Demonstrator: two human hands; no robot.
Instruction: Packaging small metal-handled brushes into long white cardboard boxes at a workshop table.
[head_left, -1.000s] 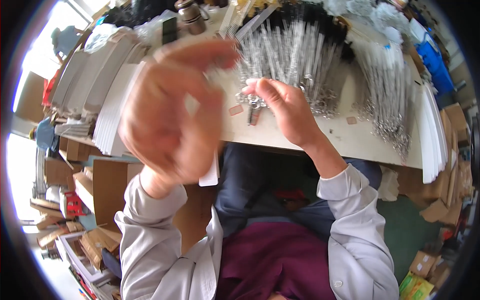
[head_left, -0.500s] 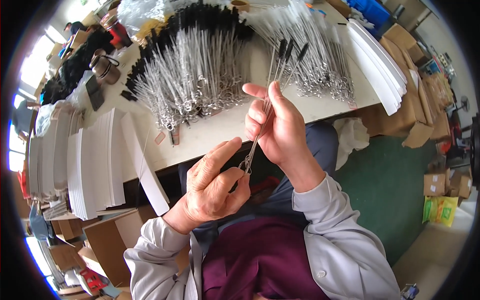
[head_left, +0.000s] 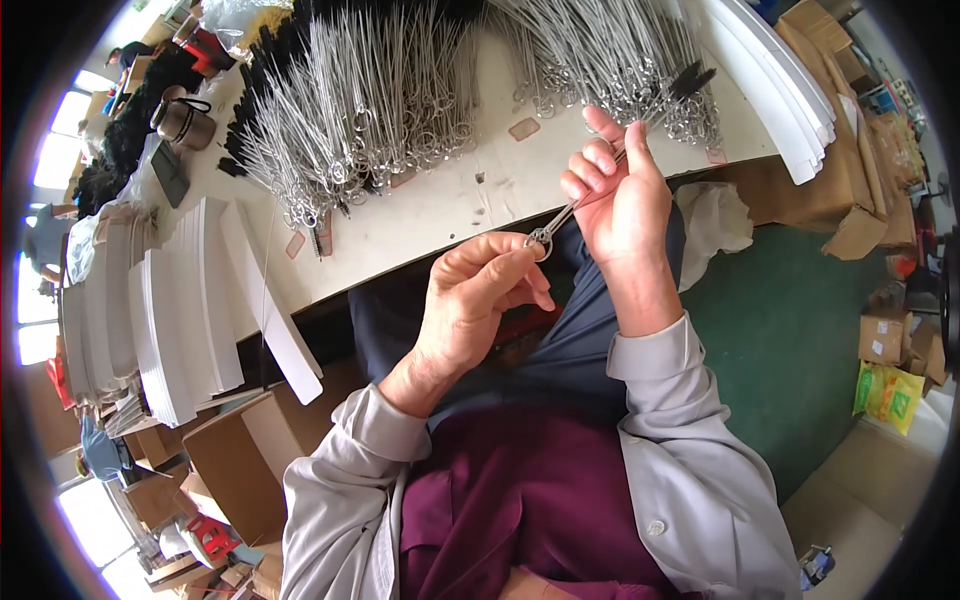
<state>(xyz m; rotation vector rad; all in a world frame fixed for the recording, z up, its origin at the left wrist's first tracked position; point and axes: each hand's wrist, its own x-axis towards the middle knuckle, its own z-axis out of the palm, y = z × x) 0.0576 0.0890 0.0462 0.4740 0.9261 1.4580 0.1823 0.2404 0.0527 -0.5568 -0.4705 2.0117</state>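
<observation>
A small bunch of wire straw brushes (head_left: 564, 215) slants between my hands, loop ends at the lower left and black bristle tips at the upper right. My right hand (head_left: 632, 210) is closed around their wire stems, thumb raised along them. My left hand (head_left: 468, 298) pinches the wire loops between thumb and forefinger. Beyond my hands, a big heap of similar brushes (head_left: 370, 100) lies on the white table (head_left: 440, 207) with loops toward me. A second heap of brushes (head_left: 610, 55) lies to its right, just behind the bristle tips.
White folded card strips (head_left: 190, 310) stand in stacks at the table's left, with more strips (head_left: 775, 95) at the right. A metal flask (head_left: 184, 122) stands at the far left. Cardboard boxes (head_left: 240, 465) sit lower left, and brown cardboard (head_left: 850, 180) stands at right above the green floor (head_left: 770, 330).
Both hands have shifted right and up with the brushes, which now lean further to the right. My left hand has turned, its fingers now pinching the loops.
</observation>
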